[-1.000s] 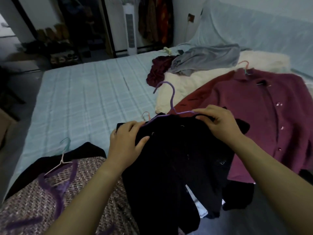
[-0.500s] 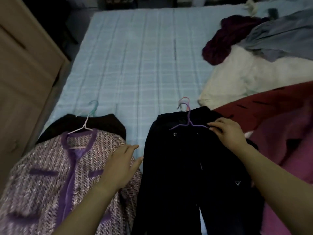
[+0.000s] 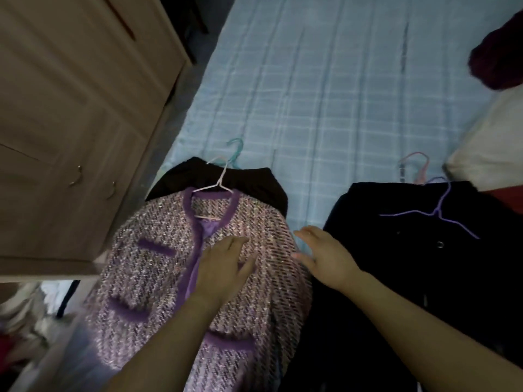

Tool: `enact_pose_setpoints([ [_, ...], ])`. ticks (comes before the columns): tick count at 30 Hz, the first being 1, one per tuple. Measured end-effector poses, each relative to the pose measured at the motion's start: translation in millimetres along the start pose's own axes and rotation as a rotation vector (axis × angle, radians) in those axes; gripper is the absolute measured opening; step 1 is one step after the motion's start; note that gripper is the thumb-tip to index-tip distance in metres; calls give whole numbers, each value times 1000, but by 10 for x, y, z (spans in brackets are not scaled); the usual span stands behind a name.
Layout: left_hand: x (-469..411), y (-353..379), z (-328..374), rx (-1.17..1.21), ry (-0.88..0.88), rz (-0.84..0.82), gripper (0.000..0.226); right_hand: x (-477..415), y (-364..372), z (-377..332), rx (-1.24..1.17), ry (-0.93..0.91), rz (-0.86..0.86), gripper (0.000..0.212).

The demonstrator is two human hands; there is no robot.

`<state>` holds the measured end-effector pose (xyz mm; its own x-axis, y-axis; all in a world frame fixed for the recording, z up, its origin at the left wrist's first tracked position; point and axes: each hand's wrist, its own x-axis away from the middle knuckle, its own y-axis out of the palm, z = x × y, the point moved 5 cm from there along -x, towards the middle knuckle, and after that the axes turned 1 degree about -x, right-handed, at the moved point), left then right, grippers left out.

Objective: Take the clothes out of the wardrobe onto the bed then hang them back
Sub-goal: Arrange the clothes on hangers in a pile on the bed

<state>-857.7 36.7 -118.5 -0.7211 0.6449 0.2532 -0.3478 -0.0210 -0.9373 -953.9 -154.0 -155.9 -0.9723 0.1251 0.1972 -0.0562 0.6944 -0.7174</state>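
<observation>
A purple tweed jacket (image 3: 158, 267) on a white hanger (image 3: 218, 182) lies at the bed's near left edge, over a dark garment (image 3: 254, 179) with a teal hanger (image 3: 236, 149). My left hand (image 3: 223, 267) lies flat on the jacket's front with straight fingers. My right hand (image 3: 322, 256) hovers open at the jacket's right edge, beside a black garment (image 3: 452, 264) that carries a purple hanger (image 3: 435, 213). A pink hanger (image 3: 416, 165) peeks out behind the black garment.
The light blue checked bed (image 3: 325, 80) stretches ahead. A beige wardrobe (image 3: 70, 108) with shut doors stands at the left. A cream garment (image 3: 492, 154) and a maroon one (image 3: 498, 58) lie at the right. Piled clothes (image 3: 22, 321) show at the lower left.
My right hand let go of the black garment's purple hanger and swung left to the tweed jacket. My left hand moved onto the jacket's front. The view turned left and down.
</observation>
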Motion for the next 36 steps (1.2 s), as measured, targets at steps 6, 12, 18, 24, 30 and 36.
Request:
enact_pose_setpoints([
  [6,-496,52,-1464,-77,120,-33,51,-870,730,-375,14,81,13,56],
  [12,-1262,158,-2638,-113,175,18,57,-1785,1144,-253,162,307,75,58],
  [18,-1614,470,-2965,-45,1,-68,54,-2005,1278,-115,187,452,25,61],
  [24,-1386,401,-2842,-160,33,-290,50,-1557,1215,-564,177,421,32,44],
  [30,-598,-325,-2548,60,227,-24,51,-476,1139,-1323,4,355,305,36],
  [36,446,-1154,-1738,111,389,176,38,838,809,-1943,-108,340,627,33],
])
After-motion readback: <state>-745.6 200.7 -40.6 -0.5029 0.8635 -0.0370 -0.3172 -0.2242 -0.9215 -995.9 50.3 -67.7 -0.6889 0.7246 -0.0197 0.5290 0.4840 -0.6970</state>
